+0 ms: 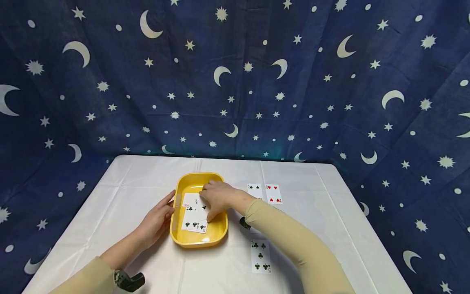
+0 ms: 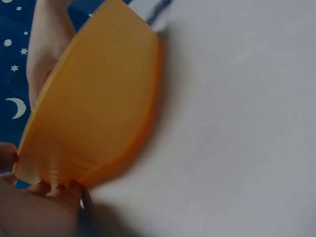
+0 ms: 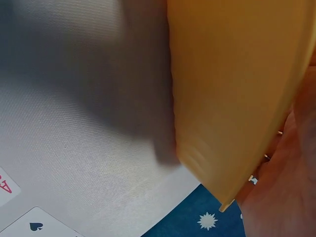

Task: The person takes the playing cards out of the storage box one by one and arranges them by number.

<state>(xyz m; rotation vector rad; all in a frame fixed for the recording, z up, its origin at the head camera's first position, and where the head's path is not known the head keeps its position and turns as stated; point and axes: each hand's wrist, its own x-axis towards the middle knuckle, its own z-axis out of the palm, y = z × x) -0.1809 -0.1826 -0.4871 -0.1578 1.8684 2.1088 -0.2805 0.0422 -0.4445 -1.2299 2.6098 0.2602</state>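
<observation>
A yellow plastic tray (image 1: 179,241) stands left of the middle of the table with several overlapping playing cards (image 1: 191,214) in it, clubs and a spade among them. My left hand (image 1: 157,222) grips its left side, thumb at the rim and fingers against the outer wall (image 2: 108,98), as the left wrist view shows. Inside the tray, the right hand (image 1: 219,198) reaches over the right part of the pile. Its thumb and fingertips span a club card at the edges. In the right wrist view, the tray wall (image 3: 232,89) hides most of the fingers.
Right of the tray lie a spade card (image 1: 254,189), a four of hearts (image 1: 273,194) and a five of clubs (image 1: 260,256). Another card (image 1: 254,230) is mostly under my right forearm. A dark blue star-and-moon cloth (image 1: 235,81) hangs behind the white-covered table (image 1: 154,175).
</observation>
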